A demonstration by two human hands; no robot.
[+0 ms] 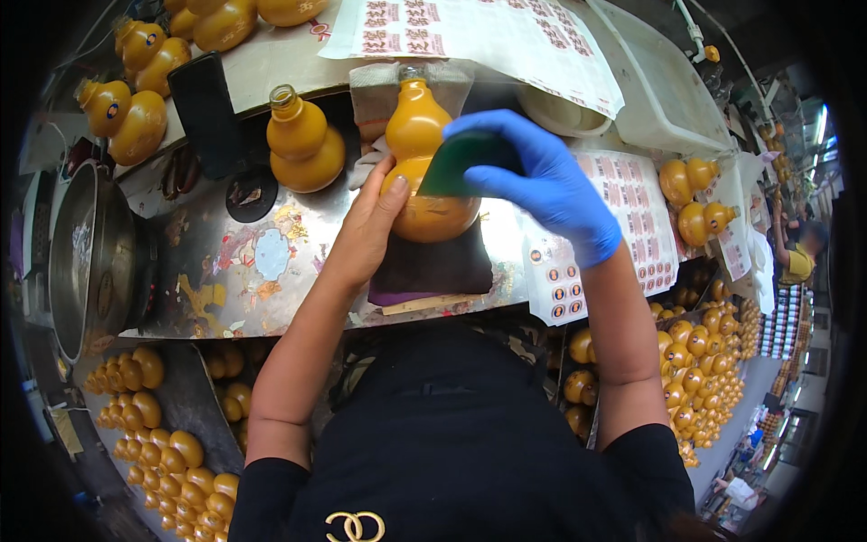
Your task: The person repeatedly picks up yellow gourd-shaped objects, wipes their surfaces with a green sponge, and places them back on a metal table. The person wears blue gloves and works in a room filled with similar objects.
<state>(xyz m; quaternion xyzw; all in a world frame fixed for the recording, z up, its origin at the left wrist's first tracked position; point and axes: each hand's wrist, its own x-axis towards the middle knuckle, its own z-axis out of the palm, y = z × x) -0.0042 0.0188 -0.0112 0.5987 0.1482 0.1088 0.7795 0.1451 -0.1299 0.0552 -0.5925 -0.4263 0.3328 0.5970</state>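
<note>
A yellow gourd-shaped bottle [418, 121] with a clear glass mouth lies tilted away from me on a dark pad [432, 272]. My bare left hand [370, 212] is closed against the bottle's left side, fingers partly hidden behind it. In a blue glove, my right hand [551, 176] grips a dark green scraper [465, 168], its edge pressed against the bottle's lower bulb. Dark marks show on the bulb just below that edge. Another yellow gourd bottle [305, 144] stands to the left of my left hand.
Sheets of printed labels [623, 208] lie at the right, more [479, 32] at the back. A metal basin [86, 262] sits at far left, near a dark phone [206, 113]. A translucent tub [664, 72] is back right. Many gourd bottles [700, 348] crowd below the table; a person [799, 257] is far right.
</note>
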